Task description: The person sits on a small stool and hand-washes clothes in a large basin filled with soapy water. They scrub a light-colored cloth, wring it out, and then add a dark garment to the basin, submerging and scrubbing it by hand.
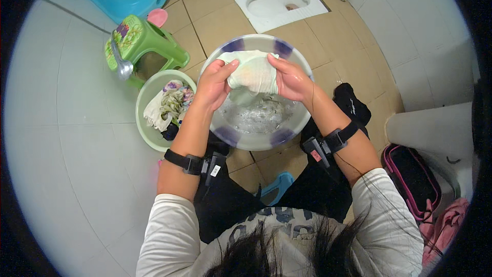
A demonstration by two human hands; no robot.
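Head view showed a pale minty cloth point(252, 78), upper middle of frame, kinda thin with a faint peachy patch; left hand point(212, 83) and right hand point(293, 80) pinched its sides.

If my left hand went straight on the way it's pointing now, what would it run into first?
Your left hand would first meet the pale cloth, which it is holding. Beyond that, the far rim of the basin may come next, though depth is unclear.
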